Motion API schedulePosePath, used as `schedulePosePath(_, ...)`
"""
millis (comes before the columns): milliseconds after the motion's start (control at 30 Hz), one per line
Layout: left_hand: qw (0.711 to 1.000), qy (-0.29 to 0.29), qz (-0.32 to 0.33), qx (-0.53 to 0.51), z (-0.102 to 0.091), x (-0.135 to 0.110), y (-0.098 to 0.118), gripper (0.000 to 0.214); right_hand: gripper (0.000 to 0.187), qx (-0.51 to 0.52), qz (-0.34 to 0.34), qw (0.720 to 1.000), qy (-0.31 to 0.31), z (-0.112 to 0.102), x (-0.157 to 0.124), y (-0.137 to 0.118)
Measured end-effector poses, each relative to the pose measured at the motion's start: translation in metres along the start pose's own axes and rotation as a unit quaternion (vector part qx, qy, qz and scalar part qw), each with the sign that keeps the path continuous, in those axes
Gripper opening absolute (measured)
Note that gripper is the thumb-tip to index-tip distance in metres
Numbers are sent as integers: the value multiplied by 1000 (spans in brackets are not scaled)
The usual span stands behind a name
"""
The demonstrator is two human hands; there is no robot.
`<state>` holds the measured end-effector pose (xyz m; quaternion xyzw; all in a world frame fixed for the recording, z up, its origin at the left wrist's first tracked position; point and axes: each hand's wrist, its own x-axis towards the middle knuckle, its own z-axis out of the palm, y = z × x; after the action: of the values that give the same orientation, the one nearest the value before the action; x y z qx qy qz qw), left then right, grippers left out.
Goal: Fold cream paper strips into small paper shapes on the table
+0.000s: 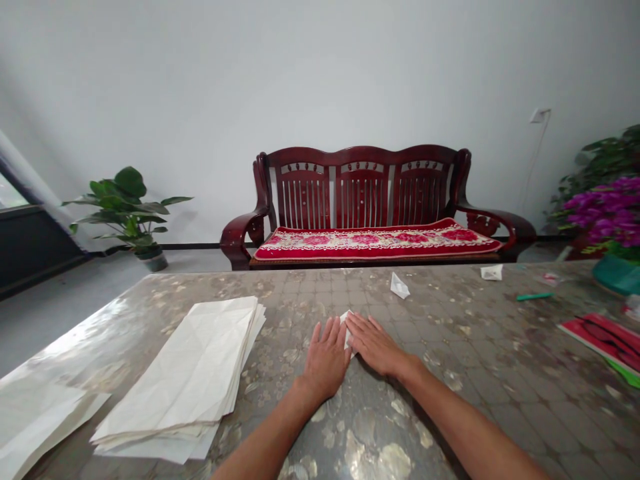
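Left hand (326, 359), right hand (375, 345), both flat, pressing down on folded white paper (345, 324) (mostly hidden)

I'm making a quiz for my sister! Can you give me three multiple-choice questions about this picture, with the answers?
1. Where is the stack of creased white paper? A) left of the hands B) on the bench C) on the floor
2. What colour is mostly on the bench cushion? A) blue B) red C) green
3. How do the left hand and right hand lie? A) flat B) in fists C) raised high

1: A, it lies on the tabletop left of both hands.
2: B, red shows along its length, with pink flowers.
3: A, both press palm-down beside the folded white paper.
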<state>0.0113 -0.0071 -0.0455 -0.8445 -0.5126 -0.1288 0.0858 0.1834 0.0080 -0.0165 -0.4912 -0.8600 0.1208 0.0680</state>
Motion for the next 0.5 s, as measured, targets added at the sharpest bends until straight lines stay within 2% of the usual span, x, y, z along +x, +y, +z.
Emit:
schedulePosePath(233,1000,-8,17,4,-5,0,-1,50,56,-50,20,999,-5,-2,18,9)
schedulePosePath(500,1000,-27,7,-1,-6,0,-2,52,60,-62,90,994,-11,-8,50,17)
